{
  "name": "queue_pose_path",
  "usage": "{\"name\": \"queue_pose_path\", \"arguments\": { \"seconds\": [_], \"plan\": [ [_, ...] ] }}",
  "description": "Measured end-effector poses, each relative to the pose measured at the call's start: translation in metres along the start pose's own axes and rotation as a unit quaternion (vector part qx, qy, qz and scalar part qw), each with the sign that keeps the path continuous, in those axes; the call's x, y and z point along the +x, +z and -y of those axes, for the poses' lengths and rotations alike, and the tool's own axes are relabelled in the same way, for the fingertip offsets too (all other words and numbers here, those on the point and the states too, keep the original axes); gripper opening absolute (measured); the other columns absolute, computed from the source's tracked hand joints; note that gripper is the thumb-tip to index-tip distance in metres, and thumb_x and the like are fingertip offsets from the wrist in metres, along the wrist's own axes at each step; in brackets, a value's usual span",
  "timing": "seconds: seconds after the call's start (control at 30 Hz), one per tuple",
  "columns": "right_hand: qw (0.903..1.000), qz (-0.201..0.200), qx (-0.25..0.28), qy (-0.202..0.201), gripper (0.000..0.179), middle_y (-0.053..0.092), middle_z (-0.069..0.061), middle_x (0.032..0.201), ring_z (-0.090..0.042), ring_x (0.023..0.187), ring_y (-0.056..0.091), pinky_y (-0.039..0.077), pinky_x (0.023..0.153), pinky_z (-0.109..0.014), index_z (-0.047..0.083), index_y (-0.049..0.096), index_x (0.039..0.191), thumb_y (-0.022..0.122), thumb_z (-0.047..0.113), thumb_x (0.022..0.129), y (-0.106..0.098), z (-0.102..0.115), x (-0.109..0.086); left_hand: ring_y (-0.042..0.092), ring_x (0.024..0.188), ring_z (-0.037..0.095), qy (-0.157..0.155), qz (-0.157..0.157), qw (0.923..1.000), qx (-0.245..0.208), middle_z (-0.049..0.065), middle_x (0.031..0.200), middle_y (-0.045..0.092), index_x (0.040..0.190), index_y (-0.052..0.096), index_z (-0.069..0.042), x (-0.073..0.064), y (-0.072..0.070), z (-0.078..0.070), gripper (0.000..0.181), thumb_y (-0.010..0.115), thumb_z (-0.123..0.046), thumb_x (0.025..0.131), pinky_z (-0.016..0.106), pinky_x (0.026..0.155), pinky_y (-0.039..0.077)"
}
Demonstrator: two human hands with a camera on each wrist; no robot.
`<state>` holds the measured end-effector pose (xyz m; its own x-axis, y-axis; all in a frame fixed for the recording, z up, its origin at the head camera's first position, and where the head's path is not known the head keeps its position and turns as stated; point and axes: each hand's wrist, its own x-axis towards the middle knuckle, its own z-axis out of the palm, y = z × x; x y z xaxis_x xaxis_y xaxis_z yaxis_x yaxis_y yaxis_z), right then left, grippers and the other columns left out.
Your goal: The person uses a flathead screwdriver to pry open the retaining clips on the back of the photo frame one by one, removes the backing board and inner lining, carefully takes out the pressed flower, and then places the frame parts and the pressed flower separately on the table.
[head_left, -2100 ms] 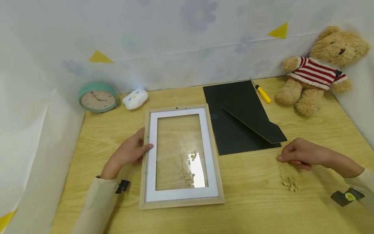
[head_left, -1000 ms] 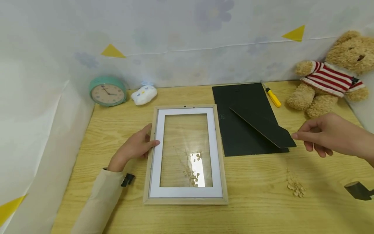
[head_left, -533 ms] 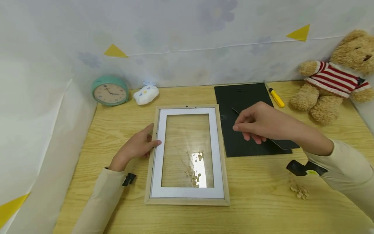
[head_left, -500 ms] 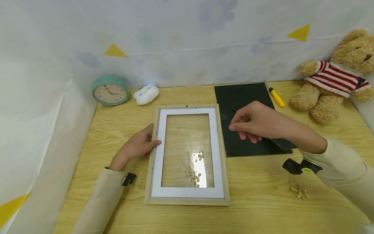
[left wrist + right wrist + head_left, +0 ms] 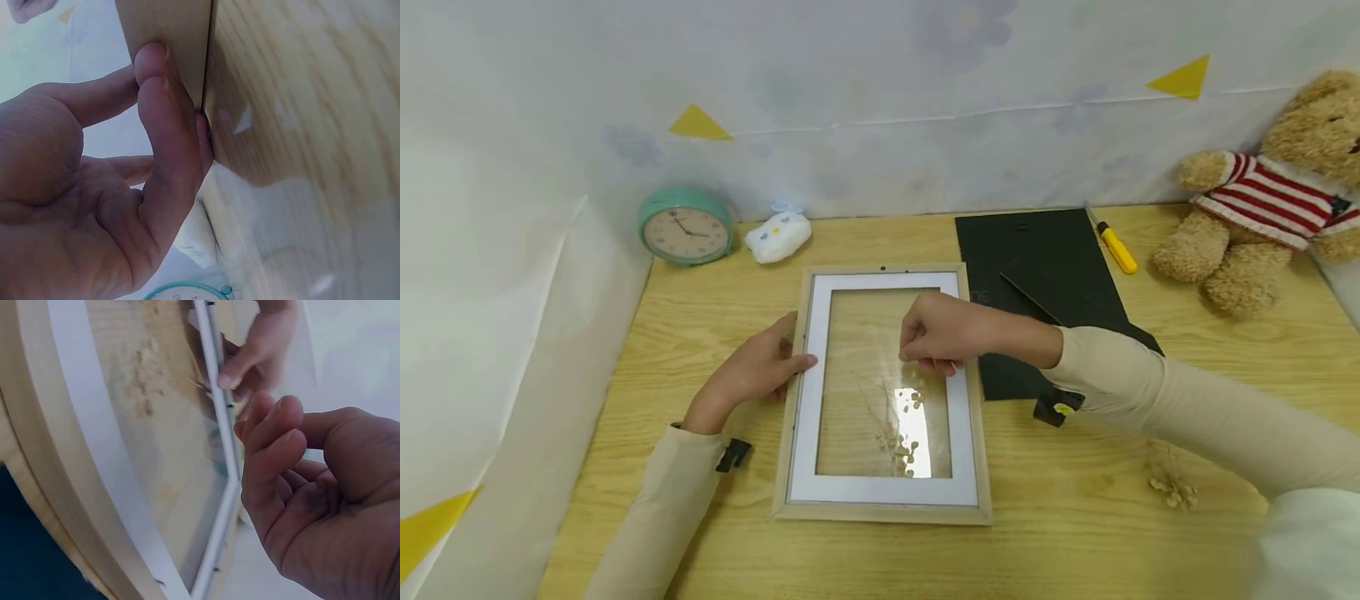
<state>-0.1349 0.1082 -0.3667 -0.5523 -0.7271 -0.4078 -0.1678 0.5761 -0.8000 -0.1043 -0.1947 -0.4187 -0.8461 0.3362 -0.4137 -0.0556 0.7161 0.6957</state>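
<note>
A light wooden picture frame (image 5: 786,492) with a white mat lies on the table, dried flower sprigs (image 5: 898,450) showing in its window. My left hand (image 5: 752,375) grips the frame's left side, thumb over the edge; the left wrist view shows fingertips (image 5: 153,62) against its wood. Above the window's upper right is my right hand (image 5: 943,333), thumb and fingers curled together. In the right wrist view, the curled right hand (image 5: 312,494) shows nothing between its fingertips. Another dried flower sprig (image 5: 1172,487) lies on the table at right, below the right sleeve.
A black backing board (image 5: 1022,242) with a raised stand leg lies right of the frame, beside a yellow-handled screwdriver (image 5: 1118,250). A teddy bear (image 5: 1247,225) sits at right. An alarm clock (image 5: 685,229) and a white plush (image 5: 780,237) stand at back left.
My right hand has left the dried sprig on the table and moved left, past the backing board, over the frame. My left hand keeps its grip on the frame's side.
</note>
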Motion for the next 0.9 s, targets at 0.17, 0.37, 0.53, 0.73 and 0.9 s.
{"name": "queue_pose_path", "arguments": {
  "seconds": [0.17,0.37,0.53,0.73,0.9],
  "plan": [
    [0.9995,0.029,0.007,-0.010,0.017,0.067,-0.015,0.063,-0.015,0.041,0.053,0.043,0.044,-0.024,-0.002,0.076,0.092,0.062,0.005,0.098,0.017,-0.005,0.027,0.060,0.055,0.023,0.002,-0.003,1.0000,0.001,0.015,0.088,0.062,0.160,0.019,-0.011,0.000,-0.001,-0.001,0.075,0.063,-0.026,0.101,0.037,0.054,0.051],
    [0.9987,0.049,0.005,-0.016,0.023,0.066,-0.011,0.058,-0.016,0.041,0.055,0.047,0.044,-0.025,0.001,0.076,0.078,0.064,0.007,0.097,0.030,-0.007,0.048,0.061,0.056,0.022,-0.012,-0.008,0.9999,0.002,0.015,0.090,0.062,0.160,0.016,-0.008,0.000,0.000,0.000,0.079,0.063,-0.028,0.100,0.035,0.054,0.051],
    [0.9983,0.059,-0.003,0.002,0.031,0.064,-0.010,0.054,-0.015,0.038,0.053,0.047,0.042,-0.027,0.000,0.073,0.067,0.065,0.009,0.096,0.034,-0.003,0.052,0.062,0.056,0.022,-0.019,-0.010,0.9997,0.008,0.014,0.090,0.062,0.160,0.013,-0.005,0.000,0.001,-0.001,0.082,0.063,-0.030,0.100,0.034,0.054,0.050],
    [0.9977,0.049,-0.043,0.019,0.034,0.062,-0.009,0.051,-0.015,0.036,0.051,0.044,0.039,-0.025,-0.001,0.071,0.061,0.062,0.005,0.093,0.038,0.002,0.051,0.062,0.056,0.023,-0.019,-0.010,0.9997,0.010,0.013,0.086,0.061,0.160,0.013,-0.003,-0.001,0.000,-0.002,0.082,0.063,-0.029,0.100,0.034,0.053,0.049],
    [0.9972,0.049,-0.051,0.022,0.033,0.059,-0.007,0.048,-0.015,0.035,0.047,0.039,0.037,-0.022,-0.002,0.068,0.058,0.055,-0.001,0.088,0.039,0.005,0.050,0.062,0.056,0.024,-0.017,-0.010,0.9998,0.005,0.013,0.086,0.061,0.160,0.013,-0.005,-0.001,0.001,0.000,0.082,0.063,-0.029,0.100,0.035,0.053,0.049]
  ]
}}
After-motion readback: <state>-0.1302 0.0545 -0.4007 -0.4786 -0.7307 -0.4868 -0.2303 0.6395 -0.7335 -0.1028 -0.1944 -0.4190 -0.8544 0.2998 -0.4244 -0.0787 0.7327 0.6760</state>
